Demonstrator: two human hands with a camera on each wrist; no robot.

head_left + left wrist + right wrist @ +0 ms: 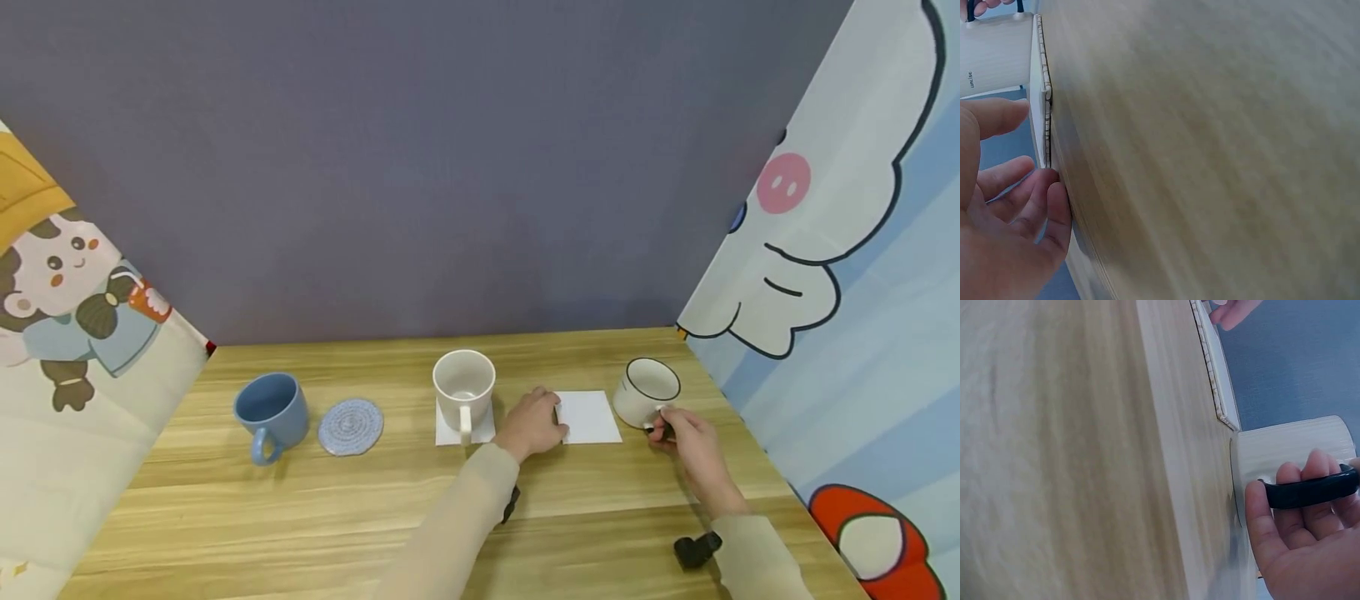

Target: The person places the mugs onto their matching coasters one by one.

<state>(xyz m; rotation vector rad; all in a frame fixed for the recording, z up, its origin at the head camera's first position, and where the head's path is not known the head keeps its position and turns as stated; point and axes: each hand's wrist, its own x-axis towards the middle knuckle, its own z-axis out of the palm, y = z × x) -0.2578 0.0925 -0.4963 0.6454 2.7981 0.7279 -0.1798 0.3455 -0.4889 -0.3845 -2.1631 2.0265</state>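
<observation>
My right hand grips the black handle of a white mug with a dark rim. The mug is upright, just right of a white square coaster; whether its base touches the table I cannot tell. At the coaster's left edge is my left hand, fingers relaxed and fingertips against that edge. Its thumb reaches over the near left corner, apart from the fingers. Left of this hand, a second white mug stands on another white square coaster, handle toward me.
A blue mug stands at the left of the wooden table. Beside it lies a round blue woven coaster. A grey panel rises behind the table. Patterned cloths hang at the left and right.
</observation>
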